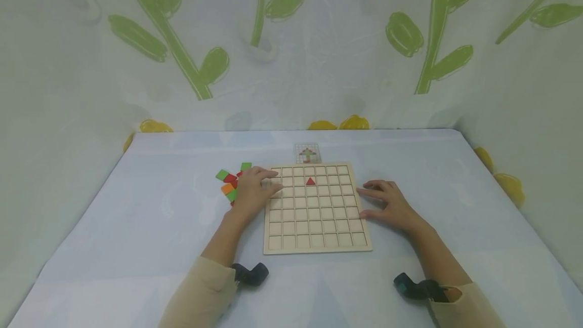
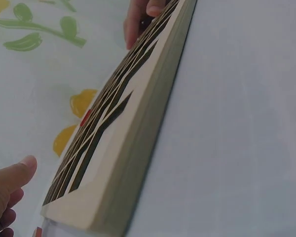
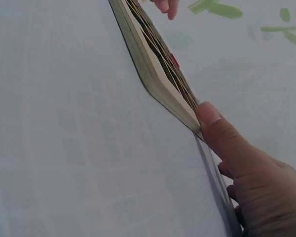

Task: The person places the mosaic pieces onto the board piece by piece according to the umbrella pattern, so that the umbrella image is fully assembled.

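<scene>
A square wooden grid board [image 1: 319,252] lies on the table, a red triangle tile [image 1: 310,181] in one of its upper cells. My left hand [image 1: 255,189] is over the board's upper left edge, fingers loosely bent and thumb apart; I see nothing held in it. At the board's right edge is my right hand [image 1: 386,204], its thumb and index fingertip touching the rim. In the right wrist view the right thumb [image 3: 227,140] lies against the board's side [image 3: 163,94]. Partly behind the left hand is a loose pile of tiles, including a green tile [image 1: 222,174] and an orange tile [image 1: 227,189].
A small pattern card [image 1: 307,153] with a coloured figure on a grid lies just beyond the board's far edge. The white table [image 1: 159,206] meets a wall printed with green leaves [image 1: 214,65] at the back. Dark wrist-worn cameras [image 1: 250,274] sit near both sleeves.
</scene>
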`<state>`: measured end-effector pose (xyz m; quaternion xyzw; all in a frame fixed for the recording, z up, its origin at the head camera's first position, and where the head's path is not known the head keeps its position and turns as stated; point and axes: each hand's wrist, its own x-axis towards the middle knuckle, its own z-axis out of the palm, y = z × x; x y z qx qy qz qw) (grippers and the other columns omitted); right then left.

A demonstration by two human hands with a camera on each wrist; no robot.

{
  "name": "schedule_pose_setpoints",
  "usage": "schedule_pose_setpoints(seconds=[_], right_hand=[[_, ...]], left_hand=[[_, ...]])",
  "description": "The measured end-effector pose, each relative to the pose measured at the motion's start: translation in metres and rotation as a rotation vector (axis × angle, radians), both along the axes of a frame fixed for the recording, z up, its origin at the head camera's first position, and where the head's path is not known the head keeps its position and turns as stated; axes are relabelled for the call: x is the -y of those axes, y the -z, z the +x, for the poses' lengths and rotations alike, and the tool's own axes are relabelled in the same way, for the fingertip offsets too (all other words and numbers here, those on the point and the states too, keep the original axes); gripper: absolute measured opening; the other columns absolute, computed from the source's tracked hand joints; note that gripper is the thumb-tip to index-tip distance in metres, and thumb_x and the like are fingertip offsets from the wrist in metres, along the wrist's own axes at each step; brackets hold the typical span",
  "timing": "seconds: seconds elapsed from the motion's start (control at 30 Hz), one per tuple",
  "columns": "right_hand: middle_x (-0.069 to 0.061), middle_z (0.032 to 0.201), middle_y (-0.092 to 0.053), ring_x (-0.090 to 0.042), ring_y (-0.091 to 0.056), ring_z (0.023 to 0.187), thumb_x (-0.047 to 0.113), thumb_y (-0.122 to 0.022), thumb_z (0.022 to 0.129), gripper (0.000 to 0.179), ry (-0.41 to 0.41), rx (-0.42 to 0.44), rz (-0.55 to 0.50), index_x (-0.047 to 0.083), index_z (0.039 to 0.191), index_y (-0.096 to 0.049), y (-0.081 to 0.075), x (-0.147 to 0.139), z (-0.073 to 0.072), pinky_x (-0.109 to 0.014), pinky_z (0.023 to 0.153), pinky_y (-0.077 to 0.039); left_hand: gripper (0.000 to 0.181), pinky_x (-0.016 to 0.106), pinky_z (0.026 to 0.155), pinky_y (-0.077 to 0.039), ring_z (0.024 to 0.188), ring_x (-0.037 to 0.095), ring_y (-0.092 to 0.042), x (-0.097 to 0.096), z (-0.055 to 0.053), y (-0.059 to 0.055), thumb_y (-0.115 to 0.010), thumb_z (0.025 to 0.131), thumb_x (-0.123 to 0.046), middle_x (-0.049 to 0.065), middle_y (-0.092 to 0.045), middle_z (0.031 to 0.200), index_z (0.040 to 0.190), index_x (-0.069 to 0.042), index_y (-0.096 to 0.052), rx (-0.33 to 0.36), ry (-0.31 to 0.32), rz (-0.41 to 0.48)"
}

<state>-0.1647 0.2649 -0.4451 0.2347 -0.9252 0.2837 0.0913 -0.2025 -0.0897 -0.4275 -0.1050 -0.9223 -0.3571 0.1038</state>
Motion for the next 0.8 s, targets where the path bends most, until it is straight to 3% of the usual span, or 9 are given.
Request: schedule_pose_setpoints(seconds=[0.17, 0.3, 0.53, 0.8], right_hand=[[-0.016, 0.123, -0.054, -0.036, -0.041, 0.115, 0.027, -0.081, 0.069, 0.057, 0.006, 0.028, -0.003, 0.007, 0.120, -0.065, -0.002, 0.003, 0.002, -0.054, 0.091, -0.034], [-0.016, 0.123, -0.054, -0.036, -0.041, 0.115, 0.027, -0.081, 0.069, 0.057, 0.008, 0.039, -0.012, 0.007, 0.120, -0.065, -0.002, 0.003, 0.002, -0.054, 0.092, -0.034], [-0.016, 0.124, -0.053, -0.036, -0.040, 0.116, 0.028, -0.082, 0.069, 0.058, 0.009, 0.046, -0.011, 0.008, 0.121, -0.065, 0.000, 0.001, 0.001, -0.054, 0.093, -0.034], [-0.016, 0.124, -0.053, -0.037, -0.040, 0.116, 0.028, -0.082, 0.069, 0.058, 0.013, 0.038, -0.005, 0.007, 0.120, -0.065, -0.001, 0.001, 0.000, -0.055, 0.093, -0.034]], left_hand=[[0.033, 0.043, 0.087, -0.035, 0.098, 0.028, -0.048, 0.012, 0.000, 0.003, -0.079, 0.076, -0.022, 0.008, -0.062, 0.101, 0.106, -0.009, -0.072, -0.067, 0.006, 0.025], [0.035, 0.044, 0.088, -0.036, 0.101, 0.030, -0.048, 0.020, 0.002, 0.001, -0.079, 0.075, -0.021, 0.009, -0.062, 0.102, 0.106, -0.007, -0.071, -0.072, -0.010, 0.020], [0.035, 0.046, 0.089, -0.039, 0.100, 0.030, -0.052, 0.035, 0.001, 0.002, -0.078, 0.077, -0.027, 0.009, -0.063, 0.098, 0.107, -0.010, -0.071, -0.042, -0.088, -0.095], [0.039, 0.048, 0.087, -0.034, 0.097, 0.031, -0.052, 0.039, -0.004, 0.008, -0.073, 0.079, -0.038, 0.012, -0.064, 0.102, 0.107, -0.010, -0.070, -0.008, -0.136, -0.154]])
